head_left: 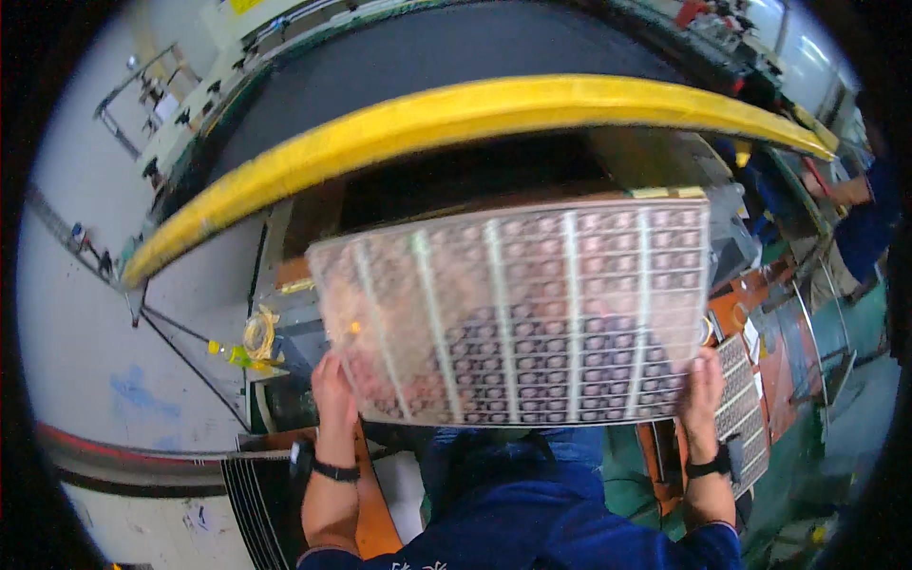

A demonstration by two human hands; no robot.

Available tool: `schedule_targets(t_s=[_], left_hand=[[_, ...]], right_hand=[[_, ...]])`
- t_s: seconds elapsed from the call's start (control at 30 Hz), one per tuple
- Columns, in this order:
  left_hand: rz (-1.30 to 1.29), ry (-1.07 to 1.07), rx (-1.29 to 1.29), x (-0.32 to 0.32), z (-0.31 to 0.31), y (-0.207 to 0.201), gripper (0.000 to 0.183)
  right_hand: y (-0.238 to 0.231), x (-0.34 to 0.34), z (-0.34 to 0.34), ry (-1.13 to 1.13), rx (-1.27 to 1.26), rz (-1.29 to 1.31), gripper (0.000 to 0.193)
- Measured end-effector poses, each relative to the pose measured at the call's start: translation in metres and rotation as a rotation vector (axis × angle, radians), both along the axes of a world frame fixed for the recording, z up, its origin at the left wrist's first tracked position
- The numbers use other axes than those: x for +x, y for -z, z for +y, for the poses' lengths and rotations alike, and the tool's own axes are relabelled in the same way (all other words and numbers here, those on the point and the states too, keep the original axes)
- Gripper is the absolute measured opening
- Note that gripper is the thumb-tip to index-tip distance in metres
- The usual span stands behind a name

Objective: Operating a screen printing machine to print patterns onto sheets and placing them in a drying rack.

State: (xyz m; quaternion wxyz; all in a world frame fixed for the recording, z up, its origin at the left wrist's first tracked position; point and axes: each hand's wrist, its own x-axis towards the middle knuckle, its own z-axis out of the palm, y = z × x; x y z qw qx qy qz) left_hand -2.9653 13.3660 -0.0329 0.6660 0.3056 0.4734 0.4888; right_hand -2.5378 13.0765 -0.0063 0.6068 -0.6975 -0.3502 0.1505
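Between my two hands is a large, glossy rectangular sheet (532, 313) printed with rows of small repeated dark patterns and pale stripes. It is held up in front of me, tilted and slightly blurred, with reflections across its left part. My left hand (334, 388) grips its lower left corner, the fingers partly behind it. At the lower right edge, my right hand (701, 385) is closed on the sheet. Each wrist wears a dark band. Beyond the sheet's far edge runs a long yellow bar (475, 114) across a machine frame.
Behind the yellow bar lies a broad dark screen surface (456, 57). A similar patterned sheet (741, 408) rests at the right, near an orange-brown board (774, 370). On the left are a roll of yellowish tape (258, 332) and a yellow-capped bottle (228, 351). Another person's arm (845, 193) shows at far right.
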Motion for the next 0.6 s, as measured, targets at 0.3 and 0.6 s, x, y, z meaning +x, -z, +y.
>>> schedule_targets(t_s=[0.3,0.6], left_hand=[[0.529,0.760,0.518,0.032,0.094,-0.103,0.023],[0.511,0.279,0.238,0.013,0.302,-0.067,0.016]], right_hand=[[-0.099,0.206,-0.211,0.233,0.161,0.209,0.049],[-0.056,0.422,-0.244,0.823,-0.436,-0.935,0.039]])
